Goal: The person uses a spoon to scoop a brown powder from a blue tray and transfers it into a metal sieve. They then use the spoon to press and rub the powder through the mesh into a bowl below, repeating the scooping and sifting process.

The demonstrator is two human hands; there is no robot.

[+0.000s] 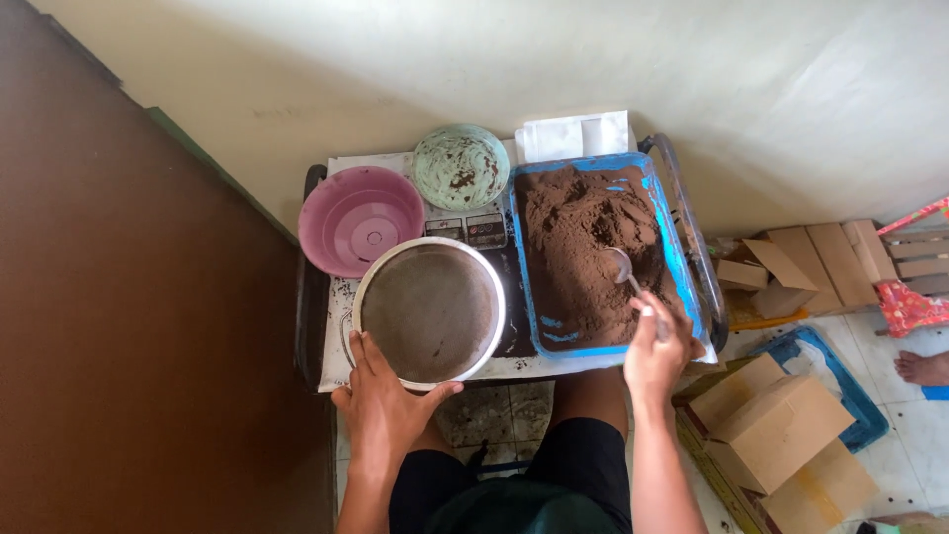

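Scoop from the brown powder and steady the sieve.

Your right hand point(654, 354) keeps a closed grip on one spoon point(627, 270), its bowl in the powder of the one blue tray point(682, 259); lift level loads. Left of the tray, your left hand point(384, 403) clasps the one round sieve point(429, 311); beyond it sit two bowls, pink point(360, 220) and green point(461, 166).

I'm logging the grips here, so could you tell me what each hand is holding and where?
The right hand holds a spoon by its handle end; the left hand grips the round sieve at its near rim.
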